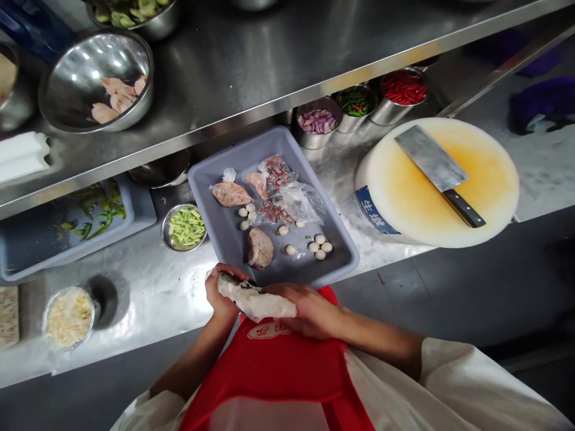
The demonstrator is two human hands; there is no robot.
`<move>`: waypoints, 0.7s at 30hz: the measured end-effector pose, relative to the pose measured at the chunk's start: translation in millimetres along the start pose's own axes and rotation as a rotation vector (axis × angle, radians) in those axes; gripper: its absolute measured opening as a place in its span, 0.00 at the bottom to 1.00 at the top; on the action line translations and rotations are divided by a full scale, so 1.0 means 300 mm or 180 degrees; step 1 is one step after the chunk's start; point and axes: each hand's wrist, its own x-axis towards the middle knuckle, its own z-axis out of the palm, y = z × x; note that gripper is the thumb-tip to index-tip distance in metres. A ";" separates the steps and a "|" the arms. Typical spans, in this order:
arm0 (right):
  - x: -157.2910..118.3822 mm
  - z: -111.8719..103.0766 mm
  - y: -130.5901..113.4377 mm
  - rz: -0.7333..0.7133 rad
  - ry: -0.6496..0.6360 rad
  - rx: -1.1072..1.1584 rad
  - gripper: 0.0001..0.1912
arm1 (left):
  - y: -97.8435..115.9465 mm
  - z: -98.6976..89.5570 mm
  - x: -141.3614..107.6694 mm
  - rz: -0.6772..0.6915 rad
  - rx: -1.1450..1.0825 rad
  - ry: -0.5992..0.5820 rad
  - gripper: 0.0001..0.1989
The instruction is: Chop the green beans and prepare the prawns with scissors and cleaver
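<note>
A pale, whitish piece of food with dark skin along its upper edge (256, 299) is held between my two hands, in front of the red apron. My left hand (224, 293) has its fingers closed round the left end. My right hand (309, 308) grips the other end from the right and below. Just beyond them lies a grey-blue tray (344, 254), holding bagged meat (231, 194), a clear plastic bag (299, 202), a brownish lump (260, 247) and several small white balls (320, 246).
To the right, a cleaver (433, 158) lies on a thick round cutting board (485, 161). Left of the tray are a bowl of green pieces (186, 227) and a tub (69, 317). A metal shelf (233, 66) overhangs the counter, with chopped vegetables in metal containers (318, 121) beneath.
</note>
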 end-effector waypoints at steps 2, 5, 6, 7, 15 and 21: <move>-0.002 -0.009 -0.033 0.0095 -0.0051 -0.0075 0.24 | -0.014 0.010 0.004 -0.0277 -0.0089 0.0019 0.21; -0.001 -0.026 -0.087 0.0277 -0.0077 -0.0174 0.22 | -0.033 0.029 0.008 -0.0618 -0.0291 0.0049 0.20; 0.001 -0.033 -0.104 0.0328 -0.0097 -0.0208 0.21 | -0.040 0.035 0.009 -0.0709 -0.0349 0.0052 0.20; 0.003 -0.040 -0.118 0.0379 -0.0112 -0.0242 0.21 | -0.047 0.040 0.010 -0.0785 -0.0388 0.0047 0.20; 0.002 -0.060 -0.144 0.0445 -0.0389 -0.0401 0.21 | -0.074 0.031 0.013 -0.1514 -0.0140 -0.0235 0.23; 0.003 -0.074 -0.054 0.0794 0.0260 0.0066 0.12 | 0.001 0.080 0.049 -0.1412 -0.0272 0.0223 0.23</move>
